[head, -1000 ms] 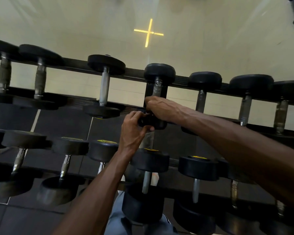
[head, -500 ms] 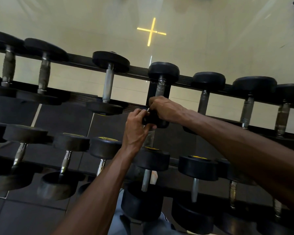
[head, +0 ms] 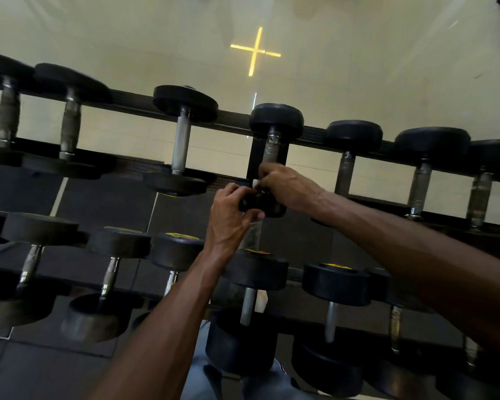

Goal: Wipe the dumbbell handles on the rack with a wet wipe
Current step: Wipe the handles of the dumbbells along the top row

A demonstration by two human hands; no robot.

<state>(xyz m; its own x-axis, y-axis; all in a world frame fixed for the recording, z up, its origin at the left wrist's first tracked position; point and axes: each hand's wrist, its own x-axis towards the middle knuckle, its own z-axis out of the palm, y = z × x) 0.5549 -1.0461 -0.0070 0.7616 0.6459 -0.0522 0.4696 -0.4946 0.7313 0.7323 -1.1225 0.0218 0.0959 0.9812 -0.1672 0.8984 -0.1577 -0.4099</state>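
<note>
- Near: the left hand [head: 231, 215] curls its grip round the near black rubber head [head: 260, 204] of the upper-row dumbbell.
- Behind it, the right hand [head: 286, 186] pinches a small white wet wipe [head: 255, 183] at the steel handle [head: 272, 148].
- Judged: 1 handle in work, many others left.
- Since 1 second ago, the wipe has come into sight.

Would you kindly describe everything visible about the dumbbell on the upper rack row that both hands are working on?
The dumbbell lies across the upper rails, far end away from the person. Its far head is round, black and rubbery-looking; the near head is mostly hidden by hands. The handle looks like dull, worn metal. The left hand grips the near head, while the right hand wraps the lower handle, a scrap of white wipe showing under its fingers.
</note>
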